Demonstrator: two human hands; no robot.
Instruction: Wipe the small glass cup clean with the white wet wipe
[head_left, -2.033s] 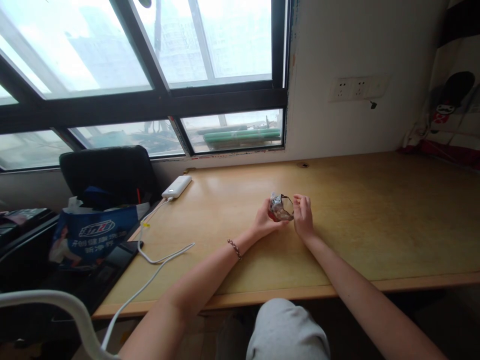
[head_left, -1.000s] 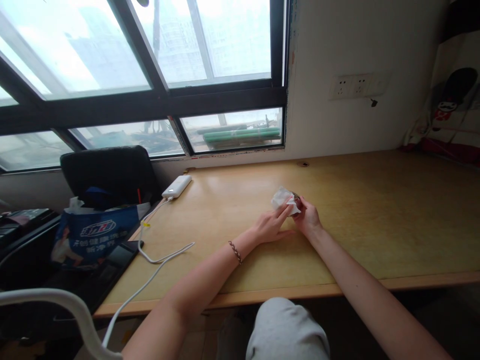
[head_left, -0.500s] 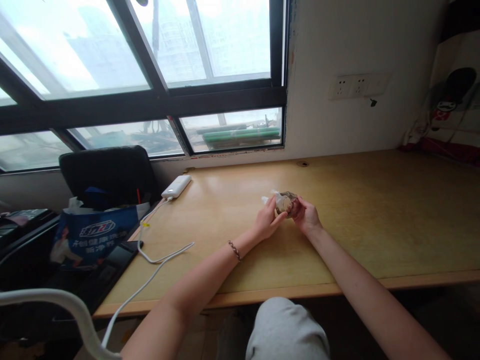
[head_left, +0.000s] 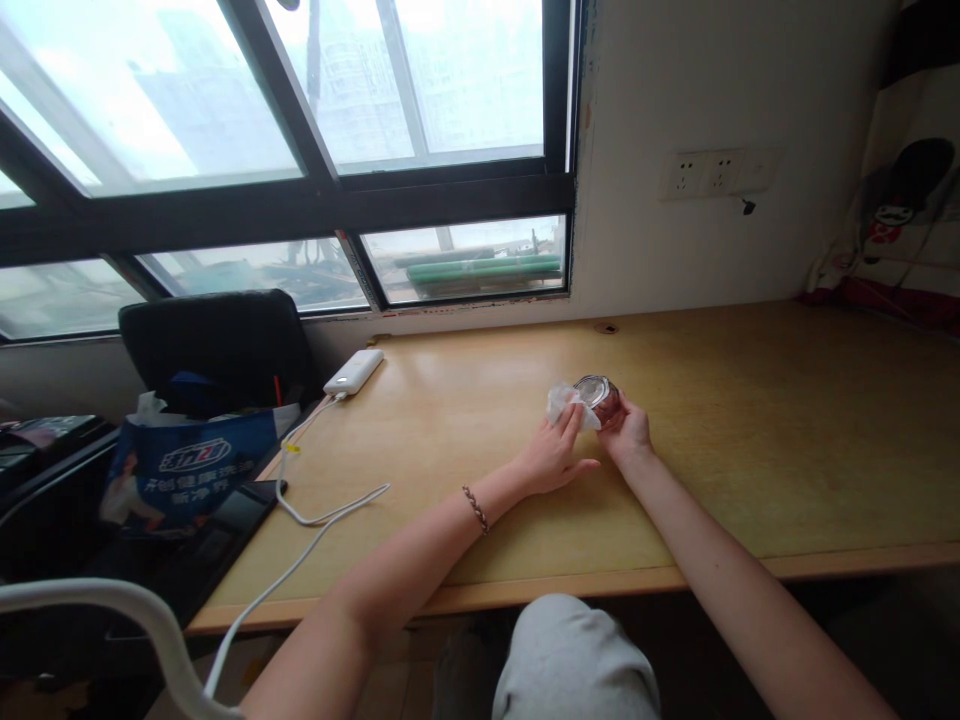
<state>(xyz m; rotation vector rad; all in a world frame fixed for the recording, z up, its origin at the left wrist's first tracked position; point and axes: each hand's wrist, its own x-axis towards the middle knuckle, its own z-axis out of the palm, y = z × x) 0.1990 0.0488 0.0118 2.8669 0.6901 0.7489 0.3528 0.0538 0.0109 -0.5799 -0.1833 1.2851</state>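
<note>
1. Left hand (head_left: pixel 551 455): held the white tissue (head_left: pixel 562 402) against the reddish round container (head_left: pixel 606 405).
2. Right hand (head_left: pixel 628 430): gripped that container, tilted, over the counter (head_left: pixel 735 430).
3. White power bank (head_left: pixel 356 371): lay well left of both hands.

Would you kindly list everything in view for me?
round object: 1, shiny silver-red, centre right
tissue: 1, white, beside it
desk: 1, light wood, below
power bank: 1, white, desk's left
cable: 1, white, from power bank
tube: 1, white, lower left
bag: 1, blue-white, left
chair: 1, black, behind bag
window: 1, black-framed, behind desk
wall panels: 3, white, right of window
curtain: 1, multicoloured, far right
dark items: several, unclear, far left
bracelet: 1, dark, left wrist
knee: 1, grey-clad, lower centre
left hand: 1, bare, on tissue
right hand: 1, bare, holding round object
</note>
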